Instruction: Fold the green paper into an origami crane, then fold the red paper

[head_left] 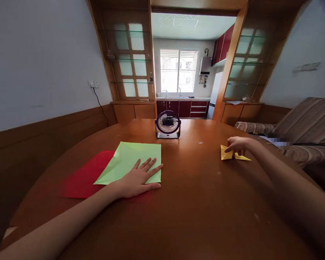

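One flat light-green sheet point(132, 160); small folded yellow paper point(231, 154).

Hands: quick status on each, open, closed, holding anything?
Left hand: open, fingers spread, palm flat on the green paper.
Right hand: fingers curled onto the folded yellow paper; whether it grips cannot be told.
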A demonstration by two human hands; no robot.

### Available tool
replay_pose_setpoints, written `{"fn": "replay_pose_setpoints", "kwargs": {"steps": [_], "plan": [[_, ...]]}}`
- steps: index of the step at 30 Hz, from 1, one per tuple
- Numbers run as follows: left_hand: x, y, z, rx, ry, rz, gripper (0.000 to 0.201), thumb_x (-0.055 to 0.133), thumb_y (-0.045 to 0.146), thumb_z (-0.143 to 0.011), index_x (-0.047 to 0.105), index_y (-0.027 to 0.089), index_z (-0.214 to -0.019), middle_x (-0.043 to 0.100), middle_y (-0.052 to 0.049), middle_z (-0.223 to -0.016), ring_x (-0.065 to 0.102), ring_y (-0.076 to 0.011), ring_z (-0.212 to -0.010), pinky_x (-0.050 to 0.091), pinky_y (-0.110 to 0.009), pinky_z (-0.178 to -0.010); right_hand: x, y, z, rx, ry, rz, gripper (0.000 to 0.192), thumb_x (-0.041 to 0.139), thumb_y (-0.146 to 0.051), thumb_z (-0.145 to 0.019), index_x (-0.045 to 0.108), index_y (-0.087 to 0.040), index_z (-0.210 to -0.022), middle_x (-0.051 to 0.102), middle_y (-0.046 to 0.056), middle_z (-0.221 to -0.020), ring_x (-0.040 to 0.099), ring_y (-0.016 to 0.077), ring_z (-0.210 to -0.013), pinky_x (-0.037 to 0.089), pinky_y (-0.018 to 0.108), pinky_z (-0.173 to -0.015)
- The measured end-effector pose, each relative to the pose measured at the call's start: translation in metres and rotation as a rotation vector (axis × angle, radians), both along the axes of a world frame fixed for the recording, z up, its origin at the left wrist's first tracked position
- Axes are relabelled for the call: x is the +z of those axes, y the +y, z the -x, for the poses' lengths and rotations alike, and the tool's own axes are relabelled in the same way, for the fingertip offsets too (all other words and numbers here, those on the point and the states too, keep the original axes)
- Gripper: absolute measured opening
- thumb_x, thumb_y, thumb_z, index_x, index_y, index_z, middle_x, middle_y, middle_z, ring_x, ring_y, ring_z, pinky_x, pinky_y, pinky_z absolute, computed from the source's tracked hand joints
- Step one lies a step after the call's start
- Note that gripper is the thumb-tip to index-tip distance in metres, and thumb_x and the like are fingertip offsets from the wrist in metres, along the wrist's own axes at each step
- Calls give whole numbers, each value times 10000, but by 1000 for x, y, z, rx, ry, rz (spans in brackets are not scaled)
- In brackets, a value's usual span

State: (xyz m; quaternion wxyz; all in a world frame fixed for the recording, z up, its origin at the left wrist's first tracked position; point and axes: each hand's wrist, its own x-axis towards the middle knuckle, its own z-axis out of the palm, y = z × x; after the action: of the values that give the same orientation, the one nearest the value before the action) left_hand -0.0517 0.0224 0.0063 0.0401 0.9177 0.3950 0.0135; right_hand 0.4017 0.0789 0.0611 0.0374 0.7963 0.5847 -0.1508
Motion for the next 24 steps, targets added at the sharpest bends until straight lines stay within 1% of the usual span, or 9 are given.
{"fn": "replay_pose_setpoints", "kwargs": {"steps": [5,10,11,13,15,17,20,22,24], "plan": [[-7,0,0,-1,-12,16,743,342,714,-884,163,362,-1513,82,-64,-1595,95,-347,-1468,58,-598,-1149,-10,8,4,21,30,-39,235,654,-34,-680,600,-109,-896,562,7,-535,573,174,-417,466,286,-431],[-12,21,1,-25,-66,-34,731,367,698,-887,220,341,-1508,171,-73,-1586,155,-328,-1463,78,-557,-1162,3,5,26,143,119,-135,243,630,-49,-689,604,-145,-911,609,5,-617,569,121,-439,451,232,-432],[-13,25,2,-22,-73,-40,734,376,697,-884,239,331,-1505,186,-78,-1583,168,-326,-1461,88,-548,-1163,5,2,35,197,175,-167,212,629,-75,-708,600,-160,-900,630,7,-667,585,108,-466,461,221,-451],[-15,32,3,-22,-88,-38,734,399,695,-877,282,318,-1496,215,-81,-1577,191,-323,-1456,98,-533,-1167,7,-5,58,404,445,-265,153,653,-133,-718,595,-160,-858,641,17,-687,589,113,-475,458,228,-444],[-14,34,3,-35,-139,-34,716,432,680,-871,337,312,-1477,252,-78,-1569,226,-319,-1447,92,-523,-1172,4,-12,86,522,727,-288,167,683,-205,-724,601,-170,-865,637,12,-664,598,122,-498,467,235,-459],[-10,34,0,-29,-285,-28,672,458,638,-882,374,304,-1459,299,-73,-1557,275,-305,-1430,121,-507,-1176,-4,-18,114,555,970,-268,193,708,-259,-712,604,-182,-855,625,-2,-639,603,130,-514,487,253,-487],[3,33,-13,71,-699,56,671,517,548,-887,335,274,-1473,356,-92,-1529,357,-279,-1387,290,-454,-1128,-18,-21,150,613,1283,-192,233,715,-269,-713,634,-183,-915,629,-12,-701,598,109,-572,499,246,-559],[13,35,-25,131,-953,201,789,669,484,-789,337,258,-1468,374,-121,-1512,398,-291,-1357,375,-434,-1071,-29,-18,167,609,1490,-112,237,719,-219,-678,644,-173,-899,656,5,-767,596,102,-615,482,229,-584],[22,38,-37,132,-1101,382,821,785,379,-678,435,239,-1408,496,-132,-1414,481,-296,-1283,430,-418,-1012,-39,-14,178,575,1618,-47,229,703,-200,-656,641,-172,-874,657,6,-744,579,110,-596,471,248,-591]]}}
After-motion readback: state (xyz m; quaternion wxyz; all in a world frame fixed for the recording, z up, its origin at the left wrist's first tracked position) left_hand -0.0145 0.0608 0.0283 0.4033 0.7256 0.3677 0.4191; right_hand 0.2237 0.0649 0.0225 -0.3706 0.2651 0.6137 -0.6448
